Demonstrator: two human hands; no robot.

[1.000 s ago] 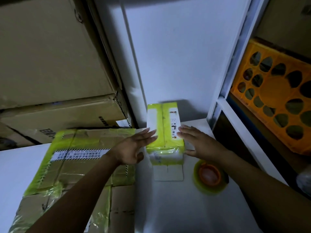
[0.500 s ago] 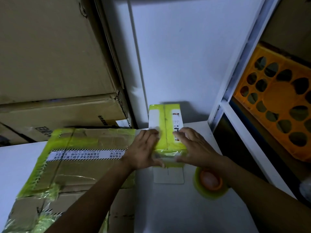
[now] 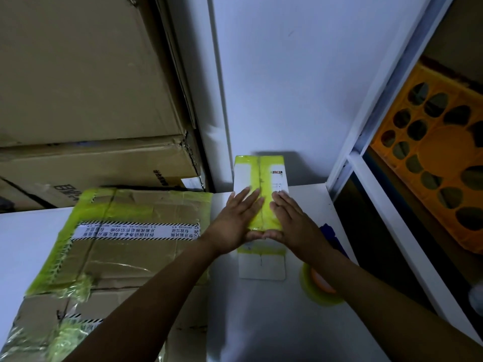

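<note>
The small white parcel [image 3: 261,173] stood on the white surface [image 3: 261,322], its far end close against the wall [image 3: 287,74], with a strip of yellow-green tape running along its top and down its near face. The left hand [image 3: 235,222] and the right hand [image 3: 292,224] lay on the top side by side, open, fingers straight and thumbs nearly meeting at the near edge. This looked like the smoothing step of sealing. The next move probably called for sliding the palms along the strip to bed it down.

The right forearm covered much of the tape roll [image 3: 318,290] just right of the parcel, and a blue item beyond that wrist was too hidden to name. To the left lay a large taped carton [image 3: 130,244], cut off by the frame. The parcel's label print was unreadable.
</note>
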